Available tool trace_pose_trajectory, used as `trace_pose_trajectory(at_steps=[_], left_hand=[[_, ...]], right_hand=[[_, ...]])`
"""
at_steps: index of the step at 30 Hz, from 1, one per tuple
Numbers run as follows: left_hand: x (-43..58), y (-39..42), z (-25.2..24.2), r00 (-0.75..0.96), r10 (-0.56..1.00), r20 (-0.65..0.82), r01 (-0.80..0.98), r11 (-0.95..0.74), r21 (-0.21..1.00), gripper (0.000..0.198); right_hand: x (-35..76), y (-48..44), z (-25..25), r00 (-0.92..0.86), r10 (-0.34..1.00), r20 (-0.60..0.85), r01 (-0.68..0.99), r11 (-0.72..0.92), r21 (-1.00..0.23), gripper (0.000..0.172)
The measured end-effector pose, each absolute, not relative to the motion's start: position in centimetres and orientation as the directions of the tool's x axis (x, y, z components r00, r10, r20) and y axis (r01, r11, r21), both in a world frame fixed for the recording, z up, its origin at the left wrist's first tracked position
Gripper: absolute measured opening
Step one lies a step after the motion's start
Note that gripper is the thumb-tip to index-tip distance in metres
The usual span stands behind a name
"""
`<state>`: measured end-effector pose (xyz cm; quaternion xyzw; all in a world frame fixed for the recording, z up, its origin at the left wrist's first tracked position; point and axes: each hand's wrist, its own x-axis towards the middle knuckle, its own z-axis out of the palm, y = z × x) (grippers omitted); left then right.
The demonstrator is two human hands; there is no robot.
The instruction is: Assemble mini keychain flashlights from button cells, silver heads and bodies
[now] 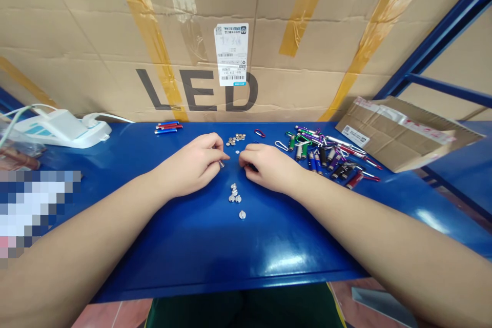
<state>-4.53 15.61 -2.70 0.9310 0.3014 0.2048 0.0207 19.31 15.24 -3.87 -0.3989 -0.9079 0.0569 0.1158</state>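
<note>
Head view: small parts ringed around both hands

Clock centred between the hands. Left hand (pixel 203 164), 9 o'clock: fingertips pinched on a small metallic piece (pixel 222 164). Right hand (pixel 267 165), 3 o'clock: fingers curled over a dark piece (pixel 251 167); grip hidden, cannot tell. Silvery discs (pixel 240 137) lie at 12, slotted metal caps (pixel 238 198) at 6; probably sorted by kind, within short reach. Colourful tubes with clips (pixel 317 159) heap beyond the right hand, presumably to leave the worktop (pixel 200 251) centre for handling.

An LED-marked carton (pixel 265 25) stands behind a power strip (pixel 86 136).
</note>
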Motion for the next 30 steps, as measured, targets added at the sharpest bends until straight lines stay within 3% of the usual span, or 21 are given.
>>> trace_pose_trajectory(at_steps=[9,13,17,21,30], left_hand=[[-4.1,16.2,-4.1,0.53,0.753,0.391,0.534,-0.654,0.536,0.036],[-3.6,16.1,-4.5,0.568,0.764,0.307,0.571,-0.634,0.521,0.032],[-3.5,15.9,-4.3,0.496,0.774,0.393,0.569,-0.632,0.527,0.034],[-3.6,16.1,-4.6,0.546,0.8,0.248,0.588,-0.577,0.567,0.033],[-3.5,16.4,-5.1,0.561,0.796,0.226,0.569,-0.57,0.592,0.036]], right_hand=[[19.4,15.4,-4.0,-0.671,0.723,0.167,0.7,0.691,-0.179,0.016],[19.4,15.5,-4.3,-0.679,0.711,0.182,0.687,0.703,-0.183,0.015],[19.4,15.6,-4.3,-0.685,0.703,0.193,0.676,0.712,-0.19,0.015],[19.4,15.6,-4.4,-0.681,0.707,0.19,0.677,0.707,-0.204,0.016],[19.4,15.6,-4.3,-0.677,0.712,0.186,0.675,0.702,-0.227,0.017]])
